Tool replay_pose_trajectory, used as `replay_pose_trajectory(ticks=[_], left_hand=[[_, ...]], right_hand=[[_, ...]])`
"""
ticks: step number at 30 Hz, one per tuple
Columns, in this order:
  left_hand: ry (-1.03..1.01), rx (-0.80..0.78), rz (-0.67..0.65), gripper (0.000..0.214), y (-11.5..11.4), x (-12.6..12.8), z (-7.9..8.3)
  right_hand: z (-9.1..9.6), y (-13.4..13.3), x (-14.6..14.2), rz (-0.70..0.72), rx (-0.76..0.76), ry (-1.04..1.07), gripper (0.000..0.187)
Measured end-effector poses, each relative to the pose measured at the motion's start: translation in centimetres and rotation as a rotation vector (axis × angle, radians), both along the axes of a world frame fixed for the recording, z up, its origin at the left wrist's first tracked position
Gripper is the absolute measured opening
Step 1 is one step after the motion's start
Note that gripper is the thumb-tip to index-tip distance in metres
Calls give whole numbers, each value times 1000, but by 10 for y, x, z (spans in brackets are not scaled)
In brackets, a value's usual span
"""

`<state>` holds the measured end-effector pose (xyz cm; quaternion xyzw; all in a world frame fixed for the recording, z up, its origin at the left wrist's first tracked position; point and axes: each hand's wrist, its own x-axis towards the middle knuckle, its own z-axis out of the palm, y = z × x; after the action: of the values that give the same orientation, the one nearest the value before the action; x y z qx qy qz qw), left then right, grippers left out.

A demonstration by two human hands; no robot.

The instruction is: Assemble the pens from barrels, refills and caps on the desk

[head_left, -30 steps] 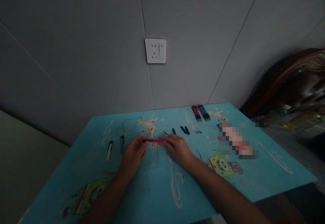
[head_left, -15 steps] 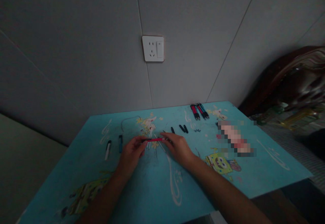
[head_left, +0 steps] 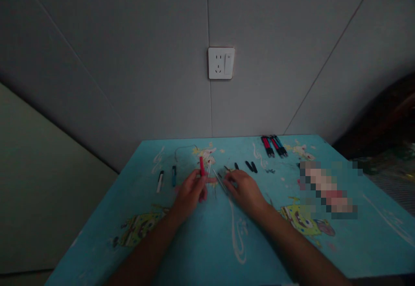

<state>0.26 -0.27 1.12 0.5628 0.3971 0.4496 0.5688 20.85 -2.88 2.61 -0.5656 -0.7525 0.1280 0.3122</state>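
The left hand (head_left: 193,190) pinches a red barrel (head_left: 202,166) between thumb and fingers, its free end standing up past the fingertips and leaning toward the wall (head_left: 155,82). That barrel is above the middle of the blue table (head_left: 201,251), toward its far half. The right hand (head_left: 244,191) is just beside it, apart from the left, with its fingers curled in; whether they grip anything cannot be told. A thin rod (head_left: 219,179) lies slanting right by its fingertips, and paler sticks (head_left: 209,168) show between the hands, just beyond the barrel. To the left of the left hand, a blue barrel (head_left: 174,176) and a white barrel (head_left: 160,182) lie near each other, each dark at the far end. Beyond the right hand is a short black piece (head_left: 236,165), with a black pair (head_left: 251,166) a little farther right, then some tiny dark bits (head_left: 270,171). Red and blue pens (head_left: 274,146) lie side by side near the far edge. A pixelated patch (head_left: 327,186) covers something at the right. A white socket (head_left: 221,63) is on the wall.
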Motion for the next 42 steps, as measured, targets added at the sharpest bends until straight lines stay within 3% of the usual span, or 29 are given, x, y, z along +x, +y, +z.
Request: replay_pose_trajectory(ticks=[5,15,18,21,24,27,34,42], left_hand=[[-294,-60,127,32,6,-3,6],[-555,-138,59,30,12,-6,8],[-424,-94,85,25,13,-9,4],[-70,8,113,20,12,-13,0],[328,227,123,24,9,-16,0],[544,423,135,26,9,-18,3],[701,555,194,25,12,-20,5],[817,596,253,23,16,-25,2]], right_hand=[[-12,-2,-6,-54,-57,-195,17],[-24,2,-11,-117,-121,-382,17],[-26,5,-8,-146,-152,-331,17],[-20,7,0,-154,-182,-133,20],[-6,8,7,-65,-141,117,22],[7,6,8,56,-42,234,25],[9,2,3,141,58,141,25],[11,1,5,108,97,114,25]])
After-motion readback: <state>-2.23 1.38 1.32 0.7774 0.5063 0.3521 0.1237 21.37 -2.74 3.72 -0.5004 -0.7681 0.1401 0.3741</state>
